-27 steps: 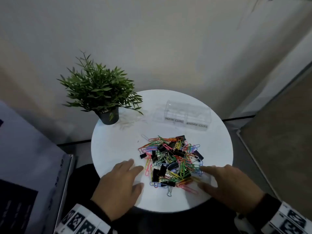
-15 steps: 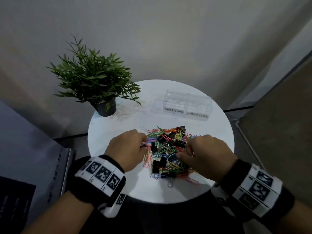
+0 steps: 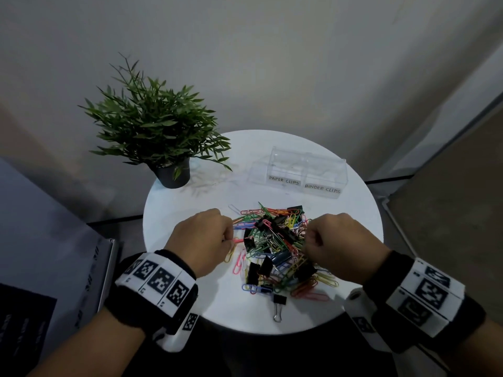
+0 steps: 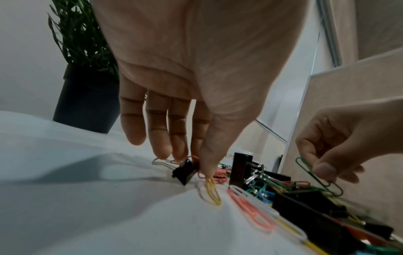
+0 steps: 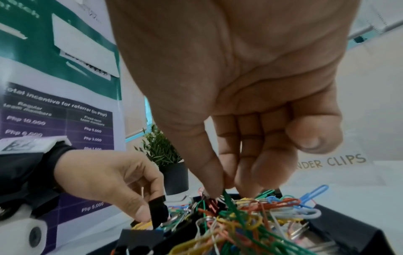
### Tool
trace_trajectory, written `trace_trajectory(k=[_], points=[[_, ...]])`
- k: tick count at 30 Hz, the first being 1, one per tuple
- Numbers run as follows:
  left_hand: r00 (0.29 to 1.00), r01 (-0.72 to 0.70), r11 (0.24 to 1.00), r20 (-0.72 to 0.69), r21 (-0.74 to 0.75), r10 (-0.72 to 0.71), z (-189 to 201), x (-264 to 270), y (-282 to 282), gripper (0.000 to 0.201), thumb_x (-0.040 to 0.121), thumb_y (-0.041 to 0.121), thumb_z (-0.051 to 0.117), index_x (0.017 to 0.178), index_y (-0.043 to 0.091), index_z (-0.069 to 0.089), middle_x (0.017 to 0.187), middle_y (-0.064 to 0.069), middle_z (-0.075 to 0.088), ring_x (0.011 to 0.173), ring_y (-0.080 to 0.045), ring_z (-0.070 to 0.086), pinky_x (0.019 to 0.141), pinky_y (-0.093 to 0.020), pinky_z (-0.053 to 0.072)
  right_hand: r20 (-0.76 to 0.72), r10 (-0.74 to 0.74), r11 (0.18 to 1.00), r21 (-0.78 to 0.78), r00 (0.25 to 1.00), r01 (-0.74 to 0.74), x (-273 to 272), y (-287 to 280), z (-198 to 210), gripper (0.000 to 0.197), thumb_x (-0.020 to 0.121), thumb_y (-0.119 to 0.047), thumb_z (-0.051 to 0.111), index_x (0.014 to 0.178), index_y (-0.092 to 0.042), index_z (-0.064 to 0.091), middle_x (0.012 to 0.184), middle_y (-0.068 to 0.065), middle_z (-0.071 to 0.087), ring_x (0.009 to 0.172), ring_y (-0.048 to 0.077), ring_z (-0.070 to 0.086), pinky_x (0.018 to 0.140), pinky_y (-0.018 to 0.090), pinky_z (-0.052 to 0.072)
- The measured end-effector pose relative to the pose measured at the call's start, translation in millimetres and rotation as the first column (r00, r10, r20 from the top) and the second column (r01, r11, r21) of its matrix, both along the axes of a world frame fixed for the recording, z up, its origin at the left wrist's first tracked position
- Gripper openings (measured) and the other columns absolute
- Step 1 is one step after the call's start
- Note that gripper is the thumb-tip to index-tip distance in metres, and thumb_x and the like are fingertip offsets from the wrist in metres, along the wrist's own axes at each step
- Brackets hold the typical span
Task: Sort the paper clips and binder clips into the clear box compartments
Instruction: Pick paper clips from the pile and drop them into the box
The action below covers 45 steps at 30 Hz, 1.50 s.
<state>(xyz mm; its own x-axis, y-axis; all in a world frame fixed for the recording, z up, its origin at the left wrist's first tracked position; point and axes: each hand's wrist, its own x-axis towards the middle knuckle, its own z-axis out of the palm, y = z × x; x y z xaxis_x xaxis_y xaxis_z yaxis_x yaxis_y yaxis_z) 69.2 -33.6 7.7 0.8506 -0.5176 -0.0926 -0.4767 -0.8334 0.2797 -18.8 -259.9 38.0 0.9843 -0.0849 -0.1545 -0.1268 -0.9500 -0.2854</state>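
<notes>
Head view looks down on a round white table (image 3: pixel 190 281) with a tangled pile of paper clips and binder clips (image 3: pixel 275 248) at its centre. Behind the pile, near the far edge, stands the clear box (image 3: pixel 302 172), its near wall labelled "PAPER CLIPS" on the left compartment and "BINDER CLIPS" on the right; nothing can be made out inside either. A potted plant (image 3: pixel 155 126) sits at the table's far left.

Both hands reach into the pile, knuckles up, each wrist wrapped in a black band with square printed markers. At the pile's left edge, the left hand (image 3: pixel 201 240) has its fingers curled downward. From the left wrist view, its thumb and fingertips close on a small black binder clip (image 4: pixel 185 170), tilted, with a yellow paper clip (image 4: pixel 212 193) lying just beside the thumb tip.

On the pile's other side, the right hand (image 3: pixel 340 246) pinches a green paper clip (image 4: pixel 314 174) between thumb and forefinger, one end raised above the heap and the other still among the clips.

A printed poster (image 5: pixel 54 112) stands off to the left of the table.
</notes>
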Motion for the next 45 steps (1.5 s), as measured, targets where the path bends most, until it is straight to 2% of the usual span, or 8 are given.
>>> trace_trajectory(k=[9,19,27,30,32,37,40,45], points=[[0.999,-0.029,0.997,-0.033,-0.075,0.027,14.2,8.9,2.3,0.008,0.083,0.028,0.063,0.076,0.027,0.061,0.077,0.010,0.064,0.078,-0.014,0.061,0.067,-0.029,0.050,0.148,-0.099,0.957,0.284,0.984,0.053,4.6,-15.1,10.0,0.013,0.079,-0.020,0.071,0.068,-0.024,0.064,0.060,-0.010,0.062,0.062,-0.006,0.055,0.057,0.010,0.041],[0.991,-0.080,0.908,-0.131,-0.410,0.029,34.3,12.0,11.2,0.010,0.081,0.019,0.074,0.074,0.024,0.069,0.063,0.007,0.066,0.059,-0.003,0.059,0.058,-0.015,0.045,0.218,-0.192,0.877,0.476,0.957,0.067,7.2,-26.2,13.3,0.027,0.083,-0.009,0.068,0.094,-0.031,0.056,0.068,-0.005,0.071,0.060,0.010,0.066,0.067,0.033,0.053],[0.959,-0.091,0.738,-0.259,-0.668,-0.117,66.3,12.5,4.6,0.009,0.080,0.011,0.076,0.079,0.020,0.074,0.072,-0.010,0.068,0.068,-0.022,0.062,0.072,-0.042,0.055,0.177,-0.075,0.918,0.397,0.981,-0.001,14.2,-14.2,20.0,0.024,0.089,-0.008,0.058,0.084,-0.026,0.074,0.055,-0.037,0.058,0.050,-0.004,0.057,0.048,0.007,0.039],[0.948,-0.075,0.709,-0.270,-0.701,-0.166,73.8,7.1,-3.1,0.006,0.080,0.014,0.077,0.080,0.019,0.074,0.074,-0.012,0.068,0.069,-0.025,0.062,0.073,-0.047,0.055,0.201,-0.028,0.874,0.480,0.979,-0.074,15.7,-2.4,27.4,0.014,0.088,-0.016,0.063,0.092,-0.024,0.074,0.060,-0.023,0.066,0.049,-0.001,0.058,0.052,0.009,0.042],[0.948,-0.052,0.703,-0.256,-0.710,-0.189,76.7,5.0,-8.6,0.006,0.080,0.014,0.076,0.081,0.020,0.074,0.074,-0.011,0.068,0.069,-0.030,0.063,0.072,-0.048,0.054,0.244,0.019,0.846,0.513,0.970,-0.146,17.8,7.0,34.8,0.012,0.084,-0.032,0.070,0.095,-0.027,0.073,0.074,-0.006,0.072,0.059,0.006,0.063,0.063,0.026,0.053],[0.963,-0.043,0.660,-0.206,-0.750,-0.172,80.9,4.1,-20.2,0.007,0.080,0.013,0.076,0.083,0.019,0.074,0.076,-0.009,0.070,0.076,-0.031,0.066,0.074,-0.045,0.056,0.335,0.083,0.850,0.468,0.939,-0.242,32.7,14.2,50.4,0.005,0.083,-0.024,0.073,0.083,-0.022,0.077,0.072,-0.011,0.072,0.067,0.004,0.066,0.067,0.023,0.053],[0.976,-0.082,0.628,-0.190,-0.774,-0.107,72.2,11.7,-18.6,0.015,0.078,0.019,0.073,0.093,0.021,0.072,0.082,-0.002,0.072,0.080,-0.022,0.067,0.077,-0.032,0.056,0.340,0.052,0.877,0.434,0.939,-0.206,49.7,4.2,56.4,0.004,0.084,-0.024,0.073,0.083,-0.023,0.077,0.071,-0.011,0.072,0.066,0.005,0.067,0.069,0.028,0.055],[0.982,-0.130,0.798,-0.190,-0.589,0.019,37.9,23.4,-4.2,0.015,0.084,0.014,0.069,0.095,0.024,0.069,0.083,0.007,0.070,0.073,-0.005,0.063,0.071,-0.017,0.050,0.360,-0.061,0.914,0.394,0.931,-0.092,93.6,-22.7,58.3,0.008,0.083,-0.015,0.071,0.086,-0.021,0.076,0.068,-0.005,0.071,0.064,0.010,0.065,0.072,0.028,0.054]])
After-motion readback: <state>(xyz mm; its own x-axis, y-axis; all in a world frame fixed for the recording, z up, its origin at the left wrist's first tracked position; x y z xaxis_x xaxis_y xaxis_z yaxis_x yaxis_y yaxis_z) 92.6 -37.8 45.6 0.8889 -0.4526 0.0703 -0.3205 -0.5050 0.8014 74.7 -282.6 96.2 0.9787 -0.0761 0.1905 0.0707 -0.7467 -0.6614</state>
